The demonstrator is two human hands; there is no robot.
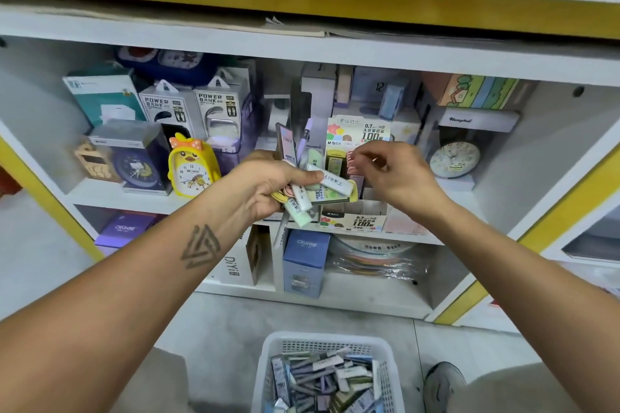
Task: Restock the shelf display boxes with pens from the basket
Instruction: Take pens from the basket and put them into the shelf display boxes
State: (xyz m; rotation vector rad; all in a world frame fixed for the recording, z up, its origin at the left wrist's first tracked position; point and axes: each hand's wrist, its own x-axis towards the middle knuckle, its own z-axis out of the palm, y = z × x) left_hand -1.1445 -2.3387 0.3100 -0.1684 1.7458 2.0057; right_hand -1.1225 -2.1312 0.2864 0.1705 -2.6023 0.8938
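Several pens point(310, 184) sit clenched in your left hand point(268, 188); your right hand point(399, 174), fingers point(364, 152) pinched, apparently on nothing, hovers over the display box point(352, 218). Basket point(322, 375) waits near. Next, slot 1 pen upright.

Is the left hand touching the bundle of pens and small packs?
Touching. The head view shows the left hand closed around the bundle of pens and small packs, with fingers wrapped over the items and no gap, in front of the display box.
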